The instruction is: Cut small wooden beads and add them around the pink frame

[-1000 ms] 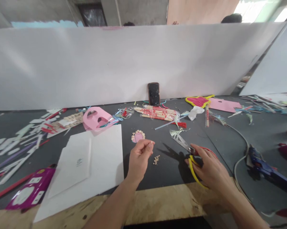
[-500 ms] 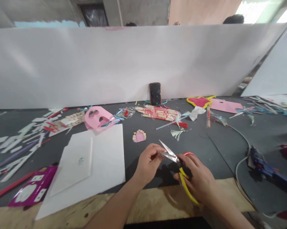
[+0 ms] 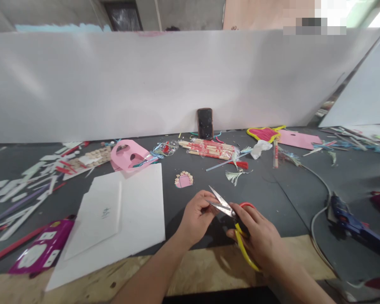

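Observation:
My right hand [image 3: 259, 232] grips the scissors [image 3: 222, 203], which have yellow and red handles; their blades stand apart and point up and to the left. The fingers of my left hand [image 3: 196, 217] are pinched together right at the blades, and whatever they hold is too small and covered to make out. Just beyond both hands, a small pink piece [image 3: 185, 181] edged with beige bits lies flat on the dark table [image 3: 265, 185].
White sheets [image 3: 142, 215] lie to the left, beside paper strips and a purple packet [image 3: 42, 247]. Behind are a pink cutout [image 3: 129, 154], wrapped sticks [image 3: 208, 150] and a phone [image 3: 205, 123] leaning on a white panel [image 3: 120, 84]. A blue glue gun [image 3: 351, 223] with its cord lies right.
The scissors and my right hand have shifted very slightly left. My left hand keeps its pinch by the blades, and the things on the table lie as before.

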{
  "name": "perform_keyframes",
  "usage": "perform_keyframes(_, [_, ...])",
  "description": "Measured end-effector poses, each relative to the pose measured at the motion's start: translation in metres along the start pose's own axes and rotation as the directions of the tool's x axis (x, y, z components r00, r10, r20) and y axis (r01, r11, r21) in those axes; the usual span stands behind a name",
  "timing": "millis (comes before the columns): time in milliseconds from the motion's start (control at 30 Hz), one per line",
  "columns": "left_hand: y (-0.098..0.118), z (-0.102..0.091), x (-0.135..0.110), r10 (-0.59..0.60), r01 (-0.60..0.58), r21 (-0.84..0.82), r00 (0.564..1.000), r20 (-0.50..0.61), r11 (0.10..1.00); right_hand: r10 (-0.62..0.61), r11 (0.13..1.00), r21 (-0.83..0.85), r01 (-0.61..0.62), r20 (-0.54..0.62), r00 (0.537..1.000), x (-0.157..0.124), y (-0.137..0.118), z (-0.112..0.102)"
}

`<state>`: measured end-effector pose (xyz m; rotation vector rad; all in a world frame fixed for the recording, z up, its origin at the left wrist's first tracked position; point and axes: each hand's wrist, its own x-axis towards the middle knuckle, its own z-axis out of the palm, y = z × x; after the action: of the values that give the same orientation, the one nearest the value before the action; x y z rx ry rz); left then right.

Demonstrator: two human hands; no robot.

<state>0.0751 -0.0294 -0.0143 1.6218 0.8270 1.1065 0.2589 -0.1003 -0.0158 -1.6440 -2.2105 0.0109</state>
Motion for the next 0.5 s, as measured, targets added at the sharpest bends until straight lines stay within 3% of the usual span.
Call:
perform_keyframes(233, [-0.0011,0.0016,-0.0015,0.015,-0.015,-0.038,1.0,-0.005,0.999,-0.033,0.999,-0.002,0.033,-0.003,0.999,-0.0002,-0.0023,-0.0001])
perform_keyframes(500, [0.0015,0.0014,0.0,-0.036,0.036,-0.032,0.999,0.003,0.999,0.019,1.0,0.025,-0.019,0.005,1.0,-0.0008,-0.002,0.0035])
